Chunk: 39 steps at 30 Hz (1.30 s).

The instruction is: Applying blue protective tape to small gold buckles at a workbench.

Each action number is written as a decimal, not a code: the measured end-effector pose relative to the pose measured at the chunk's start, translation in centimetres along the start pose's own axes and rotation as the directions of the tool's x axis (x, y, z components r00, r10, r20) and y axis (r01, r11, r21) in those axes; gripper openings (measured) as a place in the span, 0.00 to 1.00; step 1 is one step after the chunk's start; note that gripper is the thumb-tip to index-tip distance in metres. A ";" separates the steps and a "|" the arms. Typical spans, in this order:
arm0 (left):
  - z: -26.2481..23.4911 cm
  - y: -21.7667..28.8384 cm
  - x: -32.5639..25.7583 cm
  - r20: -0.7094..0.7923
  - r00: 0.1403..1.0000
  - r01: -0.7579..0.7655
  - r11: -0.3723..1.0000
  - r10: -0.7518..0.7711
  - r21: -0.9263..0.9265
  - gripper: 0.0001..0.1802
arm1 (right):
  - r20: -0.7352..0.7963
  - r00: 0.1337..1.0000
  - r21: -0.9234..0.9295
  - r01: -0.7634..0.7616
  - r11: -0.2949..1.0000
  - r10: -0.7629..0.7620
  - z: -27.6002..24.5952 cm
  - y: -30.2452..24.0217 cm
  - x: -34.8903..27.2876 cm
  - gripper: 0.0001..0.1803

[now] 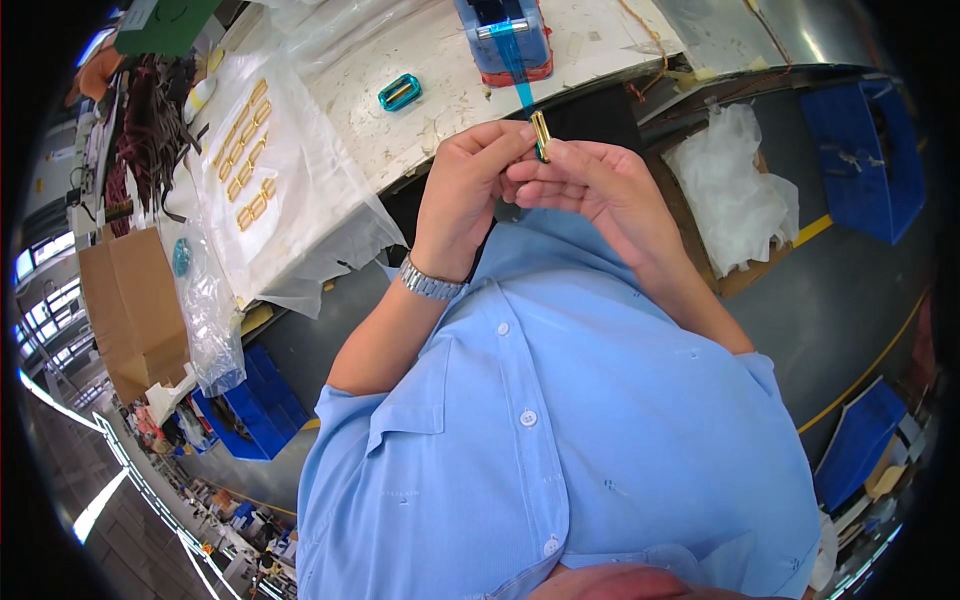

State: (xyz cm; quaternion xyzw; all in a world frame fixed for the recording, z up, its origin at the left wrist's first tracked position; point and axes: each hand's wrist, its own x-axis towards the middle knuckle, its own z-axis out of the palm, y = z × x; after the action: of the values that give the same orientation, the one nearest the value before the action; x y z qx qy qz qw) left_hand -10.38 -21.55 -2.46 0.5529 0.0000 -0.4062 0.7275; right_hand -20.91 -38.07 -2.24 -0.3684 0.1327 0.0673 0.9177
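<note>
A gold metal buckle is held upright between my two hands, at the near edge of the workbench. My left hand pinches its left side with thumb and fingers. On the other side, my right hand grips it, thumb along the edge and fingers curled beneath. A strip of translucent blue tape runs from the blue tape dispenser down to the buckle, and teal shows at the buckle's lower end. To the left lies another gold buckle wrapped in teal film.
Several bare gold buckles lie in rows on a white plastic sheet. Dark straps hang at the far left, above a cardboard box. A box lined with white plastic and a blue bin stand on the right.
</note>
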 end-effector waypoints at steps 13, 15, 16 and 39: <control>0.2 1.7 0.1 0.002 0.944 0.307 0.878 -0.330 -0.367 0.10 | -0.119 0.990 -0.686 -0.031 0.727 -0.069 0.2 -2.3 2.3 0.20; -0.1 1.5 0.3 0.011 0.937 0.321 0.850 -0.348 -0.417 0.10 | -0.036 0.951 -0.704 0.193 0.684 -0.306 -0.1 -1.8 2.9 0.25; -0.1 1.5 0.4 0.022 0.930 0.334 0.819 -0.367 -0.466 0.10 | -0.036 0.952 -0.704 0.192 0.683 -0.305 -0.3 -1.6 3.2 0.25; 2.1 0.5 -1.8 0.109 0.603 -0.577 0.338 0.790 0.744 0.08 | -0.038 0.960 -0.351 0.247 0.903 -0.278 1.7 -1.3 3.1 0.20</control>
State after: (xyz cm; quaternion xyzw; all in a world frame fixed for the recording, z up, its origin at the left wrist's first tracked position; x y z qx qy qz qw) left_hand -12.29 -22.17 -0.45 0.7846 -0.2927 0.0564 0.5436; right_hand -17.30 -37.77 -1.13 -0.5397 0.1078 -0.0509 0.8334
